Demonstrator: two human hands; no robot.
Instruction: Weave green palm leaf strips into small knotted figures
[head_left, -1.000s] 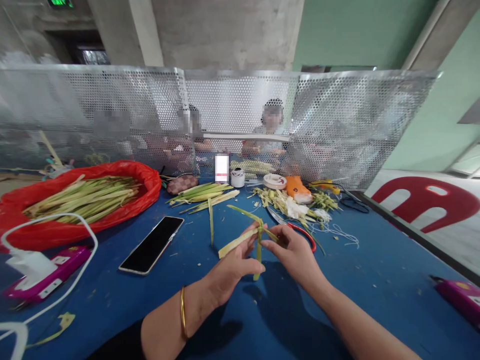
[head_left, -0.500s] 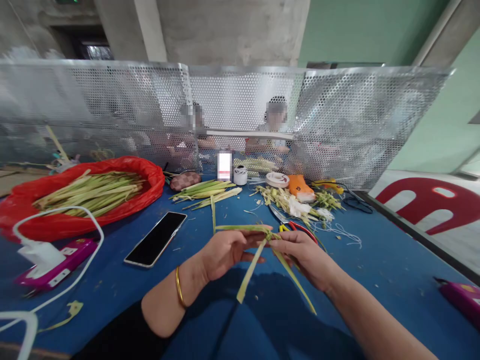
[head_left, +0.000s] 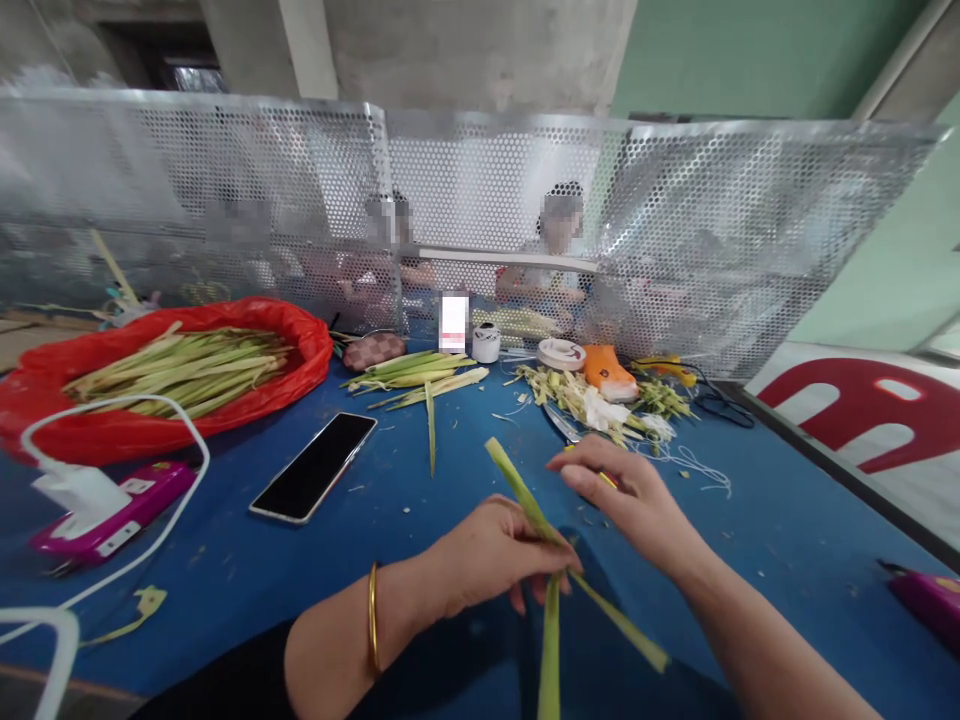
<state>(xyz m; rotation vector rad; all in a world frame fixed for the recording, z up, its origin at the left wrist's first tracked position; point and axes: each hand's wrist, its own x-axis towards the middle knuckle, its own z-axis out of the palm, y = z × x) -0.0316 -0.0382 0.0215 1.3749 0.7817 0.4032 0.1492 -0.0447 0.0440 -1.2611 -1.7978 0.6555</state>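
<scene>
My left hand [head_left: 517,560] is closed on green leaf strips [head_left: 551,640] low over the table. One flat strip points up and away from its fingers, another hangs straight down, and a thinner one slants to the lower right. Where they cross is mostly covered by my fingers. My right hand [head_left: 626,495] is off the strips, fingers stretched left over the handles of the scissors [head_left: 559,422]. A little of the yellow and red handle shows beside the thumb; whether the hand touches it is unclear.
Several cut leaves [head_left: 409,372] and a loose strip [head_left: 430,430] lie ahead. A phone [head_left: 315,468], power strip [head_left: 112,515] and red bag [head_left: 300,375] of leaves are on the left. Leaf scraps [head_left: 559,388] and tape [head_left: 561,352] lie before the perforated screen [head_left: 495,170]; people sit behind it.
My right hand has let go of the leaf strips and moved up and right to the scissors. My left hand has moved nearer and right with the strips, turning them.
</scene>
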